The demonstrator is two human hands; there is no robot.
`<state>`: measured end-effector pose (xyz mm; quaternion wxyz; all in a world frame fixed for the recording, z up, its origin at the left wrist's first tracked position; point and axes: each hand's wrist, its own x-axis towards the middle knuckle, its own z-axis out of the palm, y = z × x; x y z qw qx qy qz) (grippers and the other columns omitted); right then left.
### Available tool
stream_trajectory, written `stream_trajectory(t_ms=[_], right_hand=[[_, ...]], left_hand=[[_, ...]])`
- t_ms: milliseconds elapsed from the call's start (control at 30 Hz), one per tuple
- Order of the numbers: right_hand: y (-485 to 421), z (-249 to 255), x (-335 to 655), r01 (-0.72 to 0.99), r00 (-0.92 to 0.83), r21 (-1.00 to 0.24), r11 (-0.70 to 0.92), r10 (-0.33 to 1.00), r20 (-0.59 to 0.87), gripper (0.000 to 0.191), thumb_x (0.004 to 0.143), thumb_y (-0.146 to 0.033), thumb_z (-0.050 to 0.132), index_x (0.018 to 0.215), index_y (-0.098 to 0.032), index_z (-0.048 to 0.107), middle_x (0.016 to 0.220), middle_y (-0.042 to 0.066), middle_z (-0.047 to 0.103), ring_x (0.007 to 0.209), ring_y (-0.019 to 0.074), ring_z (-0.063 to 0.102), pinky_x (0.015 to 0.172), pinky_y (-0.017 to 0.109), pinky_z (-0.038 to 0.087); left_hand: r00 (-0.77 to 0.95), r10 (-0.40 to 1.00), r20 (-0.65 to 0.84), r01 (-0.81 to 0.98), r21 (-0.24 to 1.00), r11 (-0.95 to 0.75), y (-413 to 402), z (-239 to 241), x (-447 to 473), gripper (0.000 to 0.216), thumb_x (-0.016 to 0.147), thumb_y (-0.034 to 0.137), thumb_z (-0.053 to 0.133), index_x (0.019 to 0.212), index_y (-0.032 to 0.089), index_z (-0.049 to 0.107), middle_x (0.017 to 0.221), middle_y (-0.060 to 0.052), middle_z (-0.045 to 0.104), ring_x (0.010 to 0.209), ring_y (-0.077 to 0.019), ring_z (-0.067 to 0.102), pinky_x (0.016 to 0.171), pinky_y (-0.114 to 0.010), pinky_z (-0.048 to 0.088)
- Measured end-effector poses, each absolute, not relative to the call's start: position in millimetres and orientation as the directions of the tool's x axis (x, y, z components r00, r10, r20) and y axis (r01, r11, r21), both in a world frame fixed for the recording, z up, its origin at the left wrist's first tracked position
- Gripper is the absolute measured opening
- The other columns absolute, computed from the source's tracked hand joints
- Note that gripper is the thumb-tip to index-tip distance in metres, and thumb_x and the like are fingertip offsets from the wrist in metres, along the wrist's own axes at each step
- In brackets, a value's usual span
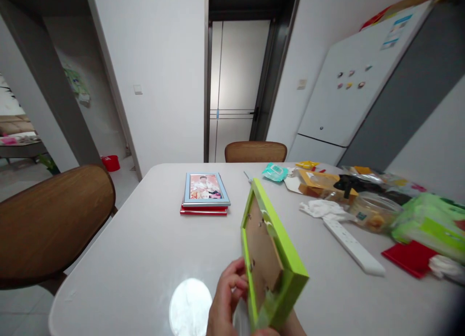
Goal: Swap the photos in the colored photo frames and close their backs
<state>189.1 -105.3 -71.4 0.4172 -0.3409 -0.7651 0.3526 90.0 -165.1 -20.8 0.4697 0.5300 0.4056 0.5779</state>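
A lime-green picture frame (272, 258) stands tilted on edge over the near side of the white table (145, 248), its brown backing board turned to the left. My left hand (227, 299) curls its fingers against the frame's left rim and backing. Only a sliver of my right hand (290, 326) shows under the frame's lower corner, gripping it from below. Farther back on the table lies a silver-blue photo frame (206, 189), face up on top of a red frame (203, 211).
Clutter along the table's right side: a white power strip (354, 248), crumpled tissue (319, 207), a clear jar (374, 212), green packs (432, 222), a red card (410, 257), a wipes pack (275, 171). Wooden chairs stand at left (54, 219) and behind (255, 152). A fridge (356, 98) stands at right.
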Motion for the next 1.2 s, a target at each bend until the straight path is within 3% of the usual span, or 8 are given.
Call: stream_trajectory(t_ms=[100, 167, 233, 333, 500, 867, 967, 1200], right_hand=[[-95.1, -51.2, 220.2, -0.021, -0.138, -0.993, 0.116, 0.983, 0.118, 0.051, 0.084, -0.042, 0.026, 0.131, -0.022, 0.024, 0.098, 0.006, 0.063, 0.075, 0.0208, 0.063, 0.059, 0.034, 0.052], [-82.4, -38.3, 247.6, -0.154, -0.019, -0.98, -0.126, 0.992, -0.124, 0.064, 0.077, -0.043, 0.042, 0.132, -0.022, 0.019, 0.098, 0.005, 0.063, 0.075, 0.0211, 0.063, 0.06, 0.033, 0.051], [-65.0, -30.3, 276.2, -0.072, 0.051, -0.976, -0.206, 0.976, -0.21, 0.069, 0.072, -0.039, 0.048, 0.132, -0.02, 0.019, 0.09, 0.004, 0.065, 0.068, 0.02, 0.062, 0.056, 0.031, 0.049], [-35.2, -28.2, 314.5, 0.295, 0.154, -0.939, -0.177, 0.979, -0.137, 0.063, 0.071, -0.036, 0.047, 0.127, -0.013, 0.031, 0.069, 0.002, 0.063, 0.056, 0.017, 0.059, 0.051, 0.027, 0.045], [0.5, -35.9, 349.8, 0.801, 0.103, -0.597, -0.046, 0.993, 0.061, 0.054, 0.073, -0.037, 0.038, 0.119, -0.007, 0.044, 0.061, 0.002, 0.061, 0.057, 0.018, 0.057, 0.051, 0.026, 0.041], [10.7, -51.2, 350.4, 0.944, 0.037, -0.329, 0.032, 0.978, 0.203, 0.037, 0.075, -0.03, 0.04, 0.103, -0.014, 0.058, 0.091, 0.008, 0.064, 0.084, 0.02, 0.057, 0.075, 0.028, 0.041], [8.0, -50.0, 363.3, 0.975, 0.067, -0.221, -0.004, 0.958, 0.278, 0.037, 0.076, -0.031, 0.039, 0.104, -0.016, 0.057, 0.104, 0.01, 0.057, 0.097, 0.0258, 0.049, 0.081, 0.037, 0.037], [6.0, -62.1, 431.2, 0.979, 0.197, -0.018, -0.202, 0.927, 0.318, 0.038, 0.074, -0.019, 0.037, 0.105, -0.014, 0.057, 0.103, 0.015, 0.055, 0.089, 0.0306, 0.049, 0.069, 0.041, 0.04]], left_hand=[[0.003, 0.985, 0.174, -0.301, 0.939, -0.165, -153.6, 7.6, 96.8, 0.075, 0.054, 0.038, 0.069, 0.116, 0.023, 0.03, 0.13, -0.01, 0.035, 0.115, -0.0269, 0.039, 0.09, -0.037, 0.041], [0.015, 0.99, 0.141, -0.353, 0.927, -0.127, -142.5, 17.9, 99.6, 0.075, 0.059, 0.033, 0.066, 0.121, 0.022, 0.025, 0.127, -0.009, 0.041, 0.11, -0.0246, 0.045, 0.087, -0.034, 0.043], [0.04, 0.994, 0.106, -0.367, 0.926, -0.084, -128.6, 16.1, 103.9, 0.066, 0.063, 0.025, 0.061, 0.12, 0.017, 0.027, 0.122, -0.01, 0.046, 0.105, -0.0219, 0.05, 0.087, -0.031, 0.044], [0.089, 0.996, 0.027, -0.222, 0.975, -0.006, -105.2, -3.8, 115.0, 0.056, 0.064, 0.01, 0.052, 0.116, 0.011, 0.03, 0.114, -0.012, 0.053, 0.097, -0.0167, 0.056, 0.084, -0.027, 0.045], [0.106, 0.993, -0.042, 0.185, 0.982, 0.022, -77.4, -32.4, 132.1, 0.039, 0.065, 0.003, 0.048, 0.102, 0.013, 0.046, 0.094, -0.006, 0.062, 0.076, -0.0126, 0.062, 0.066, -0.022, 0.049], [0.072, 0.992, 0.099, 0.629, 0.768, -0.122, -71.7, -38.4, 132.8, 0.036, 0.062, 0.013, 0.055, 0.097, 0.016, 0.053, 0.09, -0.006, 0.059, 0.081, -0.0202, 0.055, 0.075, -0.033, 0.043], [0.098, 0.987, 0.127, 0.702, 0.694, -0.159, -73.3, -38.2, 130.3, 0.036, 0.062, 0.014, 0.055, 0.097, 0.017, 0.054, 0.09, -0.007, 0.059, 0.084, -0.0216, 0.055, 0.076, -0.034, 0.043], [0.054, 0.972, 0.228, 0.824, 0.54, -0.173, -49.9, -22.5, 72.8, 0.04, 0.069, 0.021, 0.052, 0.108, 0.014, 0.049, 0.111, -0.01, 0.054, 0.105, -0.0231, 0.047, 0.088, -0.036, 0.037]])
